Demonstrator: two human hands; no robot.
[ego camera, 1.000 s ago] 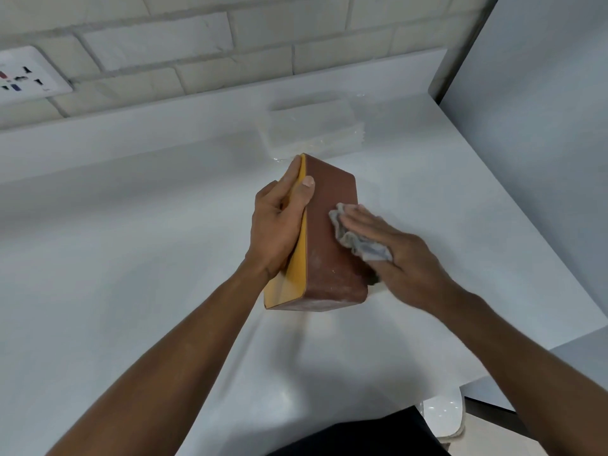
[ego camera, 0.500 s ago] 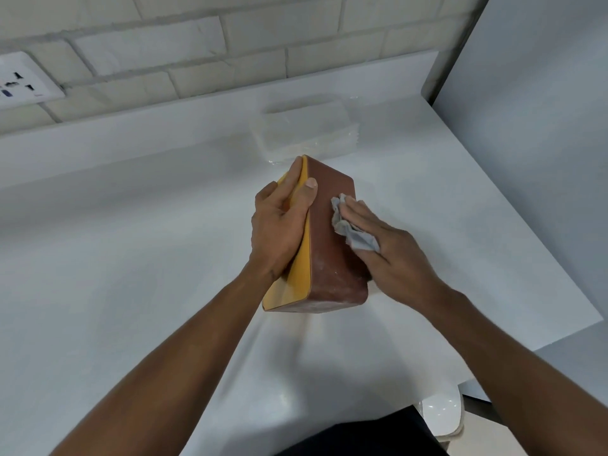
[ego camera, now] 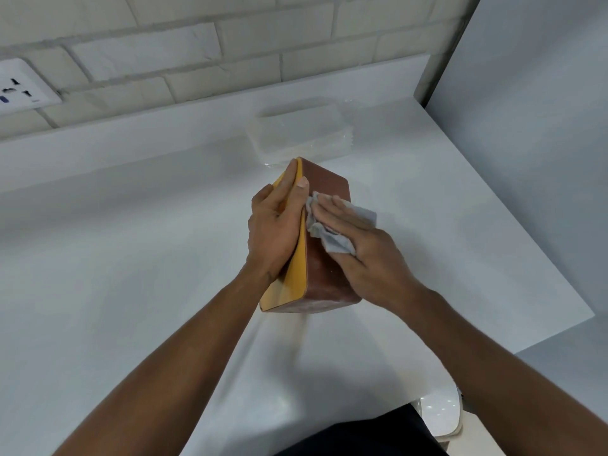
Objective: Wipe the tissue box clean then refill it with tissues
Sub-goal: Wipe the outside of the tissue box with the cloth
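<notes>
A brown tissue box with a yellow wooden lid face stands on its side on the white counter. My left hand grips its yellow face and upper edge. My right hand presses a crumpled grey cloth flat against the box's brown side, close to my left thumb. A pack of white tissues in clear wrap lies behind the box near the wall. The box's far side is hidden.
A brick-pattern wall with a socket plate runs along the back. A grey panel rises at the right edge of the counter. A white rounded fixture sits below the counter's front right corner.
My right hand has slid the cloth up along the brown side of the box toward my left thumb. My left hand keeps the same hold.
</notes>
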